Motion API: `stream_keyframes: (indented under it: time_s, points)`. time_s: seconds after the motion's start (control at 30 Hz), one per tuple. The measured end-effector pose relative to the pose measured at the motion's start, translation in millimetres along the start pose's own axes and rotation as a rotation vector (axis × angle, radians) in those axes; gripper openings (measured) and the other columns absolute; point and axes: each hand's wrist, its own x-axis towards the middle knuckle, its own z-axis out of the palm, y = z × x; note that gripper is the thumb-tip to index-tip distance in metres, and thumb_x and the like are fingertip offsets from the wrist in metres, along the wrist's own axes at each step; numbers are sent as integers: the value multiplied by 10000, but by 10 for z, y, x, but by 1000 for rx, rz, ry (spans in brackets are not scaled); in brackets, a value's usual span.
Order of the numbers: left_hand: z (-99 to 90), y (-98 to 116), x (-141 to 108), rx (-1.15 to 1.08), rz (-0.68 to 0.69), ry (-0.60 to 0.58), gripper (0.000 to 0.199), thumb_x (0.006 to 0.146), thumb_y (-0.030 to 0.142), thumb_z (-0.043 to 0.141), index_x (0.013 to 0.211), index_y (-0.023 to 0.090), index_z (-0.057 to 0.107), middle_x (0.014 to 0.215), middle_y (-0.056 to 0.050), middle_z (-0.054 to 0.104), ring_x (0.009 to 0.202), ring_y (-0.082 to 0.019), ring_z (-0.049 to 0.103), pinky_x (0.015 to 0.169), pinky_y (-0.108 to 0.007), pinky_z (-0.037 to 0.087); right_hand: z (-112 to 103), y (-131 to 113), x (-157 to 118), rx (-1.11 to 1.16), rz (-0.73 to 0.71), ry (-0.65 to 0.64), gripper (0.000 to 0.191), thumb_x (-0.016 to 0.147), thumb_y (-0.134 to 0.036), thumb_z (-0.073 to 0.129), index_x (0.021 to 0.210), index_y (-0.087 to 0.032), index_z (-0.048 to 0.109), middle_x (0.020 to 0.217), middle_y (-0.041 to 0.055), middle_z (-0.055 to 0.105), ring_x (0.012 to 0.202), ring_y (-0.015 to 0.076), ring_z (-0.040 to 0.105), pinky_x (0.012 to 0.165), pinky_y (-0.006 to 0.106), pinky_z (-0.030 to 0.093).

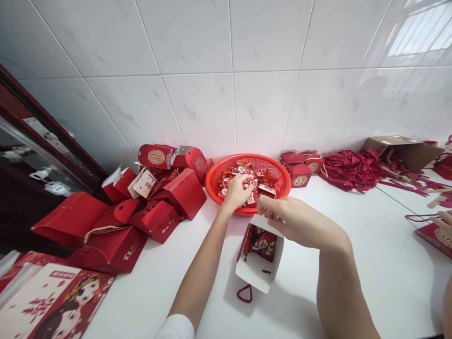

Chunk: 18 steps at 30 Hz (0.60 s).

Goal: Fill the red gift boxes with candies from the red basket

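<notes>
My left hand [240, 192] reaches into a red plastic basket [211, 188] of wrapped candies [261, 176]. Its thumb and index finger stand apart over the candies, and the other fingers are partly hidden. Just in front of the basket is an open gift box [259, 278], white inside, with red candy packets [264, 245] in it. My right hand [293, 221] is bent over the box's far edge, its fingers closed on the upper flap; the thumb is mostly hidden. A dark red cord loop [245, 293] lies at the box's near side.
Red gift boxes [185, 190] crowd the left side, beside a printed bag [49, 301]. Right of the basket are small red boxes [298, 174], a heap of red ribbons [355, 169] and a cardboard box [406, 150]. Another person's hand [445, 223] shows at the right edge.
</notes>
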Motion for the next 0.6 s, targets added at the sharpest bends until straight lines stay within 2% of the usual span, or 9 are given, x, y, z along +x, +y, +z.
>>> stream_keyframes:
  time_s: [0.07, 0.13, 0.23, 0.33, 0.4, 0.47, 0.53, 0.6]
  points:
    - [-57, 47, -18, -101, -1, 38, 191, 775, 145, 624, 939, 176, 714, 1067, -79, 732, 982, -207, 677, 943, -357, 519, -42, 29, -12, 32, -6, 51, 234, 798, 4, 439, 850, -219, 487, 752, -11, 588, 628, 135, 480, 570, 258, 279]
    - [-170, 118, -70, -241, -2, -8, 170, 801, 228, 633, 938, 162, 709, 1025, -89, 736, 960, -210, 684, 917, -353, 533, -77, 78, -22, 77, -28, 106, 199, 814, -22, 437, 828, -218, 469, 763, -12, 582, 645, 136, 484, 579, 255, 292]
    - [-423, 261, -225, -376, 17, -165, 269, 828, 394, 654, 954, 163, 710, 1009, -101, 735, 983, -230, 680, 919, -365, 533, -111, 185, -24, 157, -53, 178, 151, 840, -76, 436, 782, -214, 457, 731, -18, 557, 639, 131, 479, 576, 250, 312]
    - [-678, 412, -439, -396, 69, -377, 386, 803, 534, 681, 969, 189, 726, 1154, -124, 705, 1115, -279, 644, 974, -400, 511, -125, 311, -1, 227, -66, 216, 151, 853, -127, 444, 728, -208, 467, 698, -17, 537, 627, 127, 468, 572, 244, 341]
    - [-789, 489, -577, -318, 108, -535, 442, 751, 564, 732, 1041, 230, 736, 1320, -115, 634, 1263, -311, 561, 1057, -429, 459, -116, 402, 44, 283, -92, 212, 145, 858, -157, 462, 726, -201, 506, 711, -7, 559, 646, 131, 491, 590, 247, 376]
    - [-835, 528, -687, -156, 112, -645, 504, 702, 530, 792, 1139, 287, 722, 1465, -80, 525, 1391, -322, 438, 1137, -449, 378, -81, 499, 116, 362, -131, 169, 128, 864, -204, 501, 758, -190, 571, 758, 15, 613, 701, 146, 548, 634, 263, 424]
    - [-826, 528, -761, 6, 75, -686, 557, 696, 495, 810, 1215, 332, 690, 1542, -52, 437, 1449, -319, 356, 1170, -457, 330, -18, 591, 205, 452, -169, 95, 129, 855, -263, 560, 797, -176, 636, 810, 38, 667, 770, 170, 602, 692, 291, 469]
    - [-791, 505, -800, 96, 36, -690, 553, 734, 495, 779, 1253, 341, 668, 1555, -55, 418, 1445, -317, 366, 1163, -456, 343, 60, 662, 287, 526, -183, 38, 163, 837, -310, 609, 825, -166, 683, 839, 52, 699, 811, 189, 631, 738, 317, 495]
